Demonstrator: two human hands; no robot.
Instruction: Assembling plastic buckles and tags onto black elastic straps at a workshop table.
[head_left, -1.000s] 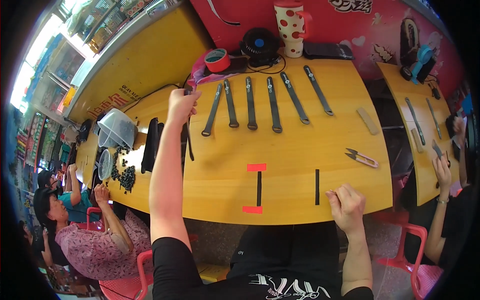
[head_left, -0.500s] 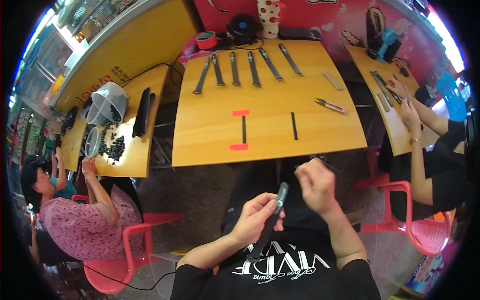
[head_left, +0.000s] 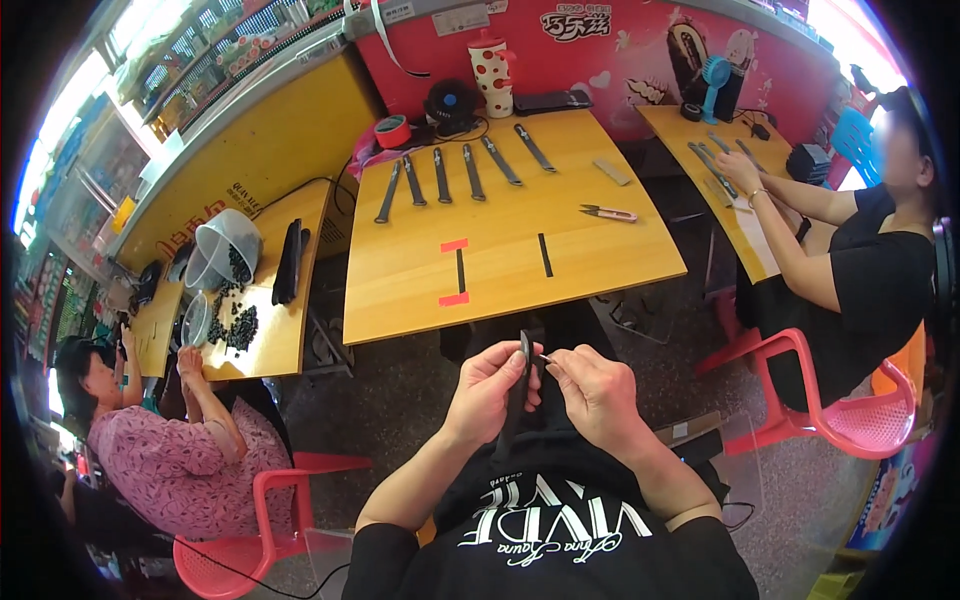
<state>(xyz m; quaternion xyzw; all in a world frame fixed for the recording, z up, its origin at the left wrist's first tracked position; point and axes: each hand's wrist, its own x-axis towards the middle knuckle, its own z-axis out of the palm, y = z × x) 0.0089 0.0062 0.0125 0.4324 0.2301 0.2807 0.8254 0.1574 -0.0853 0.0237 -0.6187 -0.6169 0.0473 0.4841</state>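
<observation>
Below the near edge of the table, over my lap, my left hand point(head_left: 485, 395) grips a dark strap point(head_left: 527, 346) between thumb and fingers. The strap's upper end stands up out of the grip, and its lower part hangs toward my shirt. Close beside it, my right hand point(head_left: 597, 392) is closed in a pinch, fingertips almost at the strap. A thin, small thing seems to sit in that pinch, too tiny to name. Several similar dark straps point(head_left: 442, 176) lie in a row on the table's far half.
On the wooden table point(head_left: 400, 290) lie thread snips point(head_left: 612, 214), a beige strip point(head_left: 611, 172), and a black line between red tape marks point(head_left: 454, 245). A red tape roll point(head_left: 392, 131), black fan point(head_left: 450, 107) and dotted tumbler point(head_left: 492, 80) stand behind. Co-workers sit both sides.
My right hand has come left and down to the strap, its fingertips now beside it. The left hand has shifted up slightly and the strap is turned more upright. The view has swung right.
</observation>
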